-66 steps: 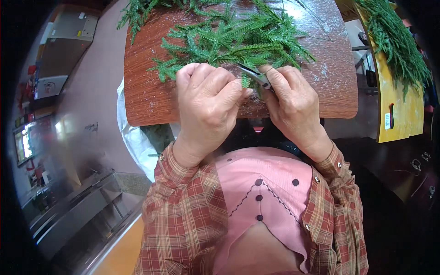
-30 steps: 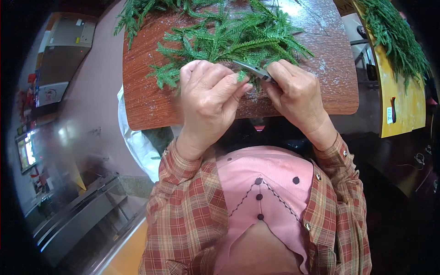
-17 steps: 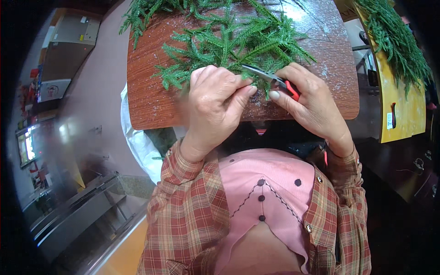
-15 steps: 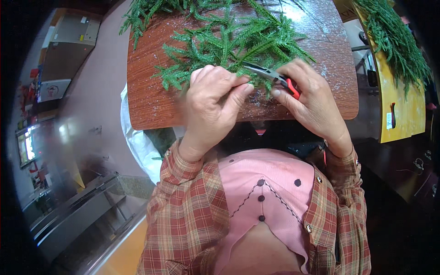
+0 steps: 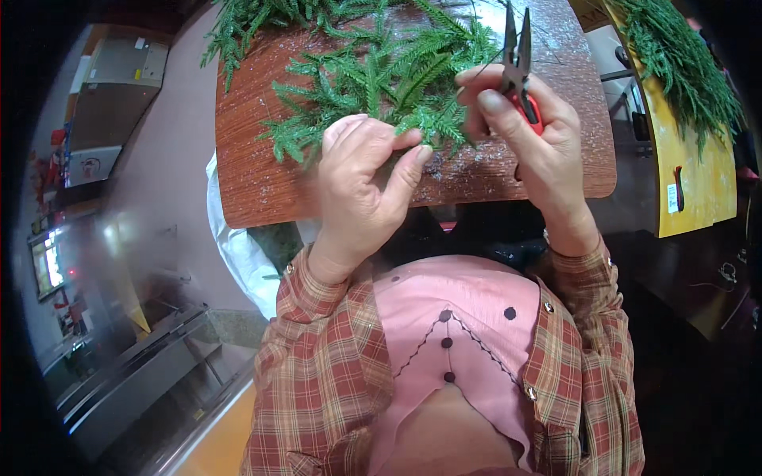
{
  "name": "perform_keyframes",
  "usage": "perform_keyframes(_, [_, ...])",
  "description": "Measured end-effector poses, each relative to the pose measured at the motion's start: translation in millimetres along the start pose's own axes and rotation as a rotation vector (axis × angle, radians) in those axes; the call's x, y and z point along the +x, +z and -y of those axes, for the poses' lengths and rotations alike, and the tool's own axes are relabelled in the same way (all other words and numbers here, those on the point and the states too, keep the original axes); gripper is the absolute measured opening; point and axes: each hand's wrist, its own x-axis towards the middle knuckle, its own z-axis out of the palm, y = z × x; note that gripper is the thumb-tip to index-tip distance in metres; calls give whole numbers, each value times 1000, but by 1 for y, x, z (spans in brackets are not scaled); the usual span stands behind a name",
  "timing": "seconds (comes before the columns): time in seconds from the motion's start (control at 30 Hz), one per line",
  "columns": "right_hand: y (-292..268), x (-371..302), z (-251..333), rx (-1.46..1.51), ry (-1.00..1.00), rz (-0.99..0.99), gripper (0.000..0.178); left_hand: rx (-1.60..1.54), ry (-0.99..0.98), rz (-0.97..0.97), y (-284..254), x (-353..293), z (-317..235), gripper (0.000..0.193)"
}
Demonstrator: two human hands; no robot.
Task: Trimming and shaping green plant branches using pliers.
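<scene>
My left hand (image 5: 361,174) is closed in a pinch at the near end of a green artificial pine branch (image 5: 373,83), with thumb and forefinger together. What lies between the fingertips is mostly hidden. My right hand (image 5: 556,159) is wrapped round needle-nose pliers (image 5: 518,67) with red handles. Their dark jaws point away from me and stand slightly apart, with nothing visible between them. A thin dark line shows by the right fingertips; I cannot tell what it is. The branch spreads over the brown wooden table (image 5: 262,190).
More green sprigs (image 5: 254,28) lie at the table's far left. On the right, a yellow board (image 5: 698,194) carries a heap of green branches (image 5: 683,71) and a small dark-handled tool (image 5: 679,189). White plastic sheeting (image 5: 238,254) hangs by the table's left edge. White specks dot the tabletop.
My right hand has swung the pliers away from the left fingertips, up and to the right, turning the jaws from leftward to pointing away. The left hand keeps its pinch nearly in place.
</scene>
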Motion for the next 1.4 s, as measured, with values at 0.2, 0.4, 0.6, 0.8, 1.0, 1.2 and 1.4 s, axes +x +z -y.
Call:
perform_keyframes(0.2, [11,-2,-9,-138,-179,-1,12,30,-5,87,4,-1,-1,13])
perform_keyframes(0.4, [-11,0,-12,170,-40,-224,13,-25,-84,132,3,1,-2,13])
perform_keyframes(0.6, [-106,17,0,-103,-238,-607,16,-111,-263,-120,-18,-23,19,12])
perform_keyframes(0.8, [-246,-19,-29,-1195,-118,-676,23,-694,-316,-332,-47,-16,25,26])
perform_keyframes(1.0, [-280,-40,-82,-1592,129,-408,28,-1036,-316,-374,-63,-2,28,32])
perform_keyframes(1.2, [-265,-31,-41,-1626,184,-513,28,-1468,-572,-681,-86,4,9,31])
perform_keyframes(1.4, [-188,-17,-9,-842,-117,-580,22,-1420,-376,-592,-141,-32,39,24])
